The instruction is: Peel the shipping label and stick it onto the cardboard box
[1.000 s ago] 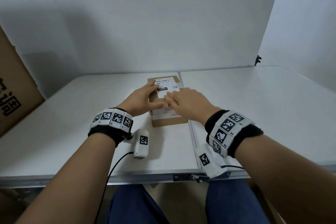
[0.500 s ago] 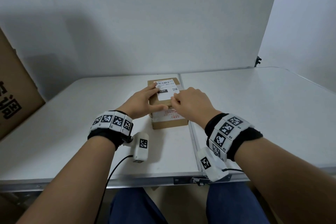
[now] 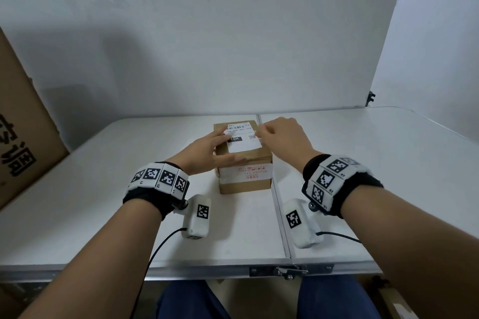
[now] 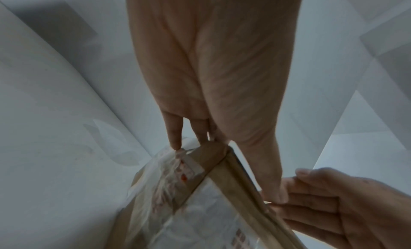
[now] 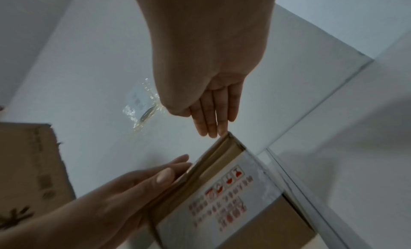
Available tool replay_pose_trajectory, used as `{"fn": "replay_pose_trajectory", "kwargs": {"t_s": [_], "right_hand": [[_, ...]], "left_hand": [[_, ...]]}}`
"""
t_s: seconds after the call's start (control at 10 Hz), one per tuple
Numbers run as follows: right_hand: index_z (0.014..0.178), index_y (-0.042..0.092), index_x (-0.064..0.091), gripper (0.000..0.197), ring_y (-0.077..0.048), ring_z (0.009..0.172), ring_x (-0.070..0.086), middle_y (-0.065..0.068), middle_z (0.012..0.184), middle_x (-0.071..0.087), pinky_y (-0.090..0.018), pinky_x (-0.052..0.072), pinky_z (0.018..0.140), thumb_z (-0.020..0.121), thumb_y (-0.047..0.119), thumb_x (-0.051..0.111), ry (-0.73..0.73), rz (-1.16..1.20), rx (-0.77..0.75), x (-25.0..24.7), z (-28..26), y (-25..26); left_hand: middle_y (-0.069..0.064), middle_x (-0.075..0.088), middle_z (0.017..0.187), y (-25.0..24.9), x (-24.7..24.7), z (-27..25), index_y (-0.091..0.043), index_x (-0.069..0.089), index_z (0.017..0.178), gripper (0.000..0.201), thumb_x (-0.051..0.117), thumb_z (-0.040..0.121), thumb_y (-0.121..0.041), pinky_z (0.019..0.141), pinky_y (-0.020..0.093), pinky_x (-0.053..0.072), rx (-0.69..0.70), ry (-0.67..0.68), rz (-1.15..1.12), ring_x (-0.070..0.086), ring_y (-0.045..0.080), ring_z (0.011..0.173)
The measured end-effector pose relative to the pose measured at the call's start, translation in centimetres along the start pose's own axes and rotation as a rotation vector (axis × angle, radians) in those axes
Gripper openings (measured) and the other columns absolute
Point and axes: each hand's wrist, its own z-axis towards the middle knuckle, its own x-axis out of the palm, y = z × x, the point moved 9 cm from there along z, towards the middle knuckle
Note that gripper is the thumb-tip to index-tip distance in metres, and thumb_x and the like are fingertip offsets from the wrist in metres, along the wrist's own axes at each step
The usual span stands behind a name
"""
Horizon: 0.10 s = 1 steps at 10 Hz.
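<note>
A small brown cardboard box (image 3: pixel 246 181) stands at the middle of the white table (image 3: pixel 103 189). The white shipping label (image 3: pixel 245 144) with barcode lies flat on its top. My left hand (image 3: pixel 217 141) rests on the label's left part with straight fingers, thumb along the box's near top edge. My right hand (image 3: pixel 267 132) presses its fingertips on the label's right edge near the far corner. In the right wrist view the right hand's straight fingers (image 5: pixel 211 128) touch the box (image 5: pixel 224 158) at its top corner. The left wrist view shows the left fingers (image 4: pixel 175 135) on the box (image 4: pixel 233 179).
A large brown carton (image 3: pixel 23 137) leans at the table's left edge. The table's centre seam (image 3: pixel 278 197) runs just right of the box, with a metal latch (image 3: pixel 287 270) at the front edge. A white wall stands close behind.
My right hand has slid from the label's near part to its far right edge, uncovering most of the label. The left hand has stayed on the label's left side.
</note>
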Motion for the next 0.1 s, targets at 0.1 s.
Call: {"fn": "replay_pose_trajectory", "kwargs": {"t_s": [0.1], "right_hand": [[0.071,-0.004,0.063,0.05,-0.034,0.072,0.066,-0.02,0.092,0.073,-0.038,0.053,0.071,0.091,0.034,0.037,-0.047,0.053,0.054,-0.78,2.36,-1.32]], "left_hand": [[-0.021,0.02,0.156,0.26,-1.58,0.63,-0.032,0.046,0.135,0.059,0.052,0.083,-0.058,0.113,0.035,0.033,0.014,-0.08,-0.072,0.039,0.008,0.134]]}}
